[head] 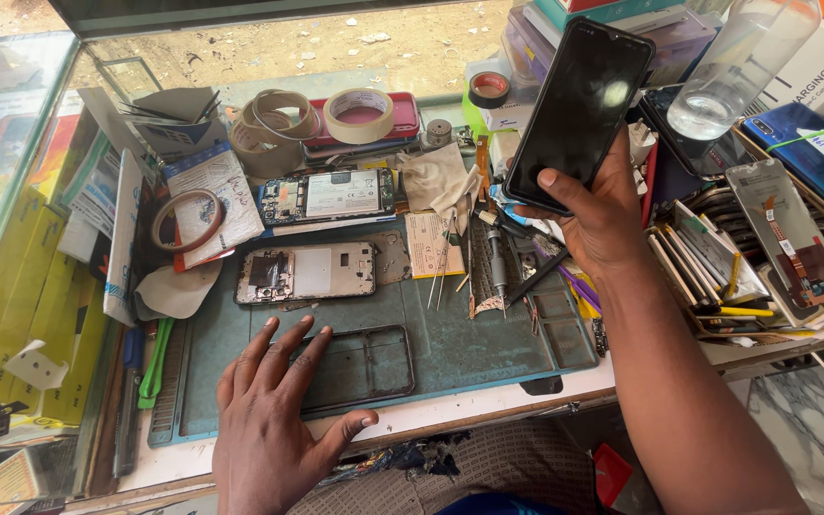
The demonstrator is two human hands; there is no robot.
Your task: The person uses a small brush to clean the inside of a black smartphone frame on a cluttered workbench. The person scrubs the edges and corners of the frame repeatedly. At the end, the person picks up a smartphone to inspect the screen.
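place: phone repair stall | signs: opened phones (328, 195), spare screens (786, 234), tape rolls (359, 114), repair mat (450, 343)

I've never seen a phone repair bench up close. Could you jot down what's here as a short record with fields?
Place: cluttered bench with a green mat
Left hand: flat on the mat, fingers spread over an empty phone frame
Right hand: holds a dark phone screen up, tilted
On the mat: opened phone body, second opened phone, tweezers
Behind: tape rolls, clear bottle
Right side: stack of spare screens
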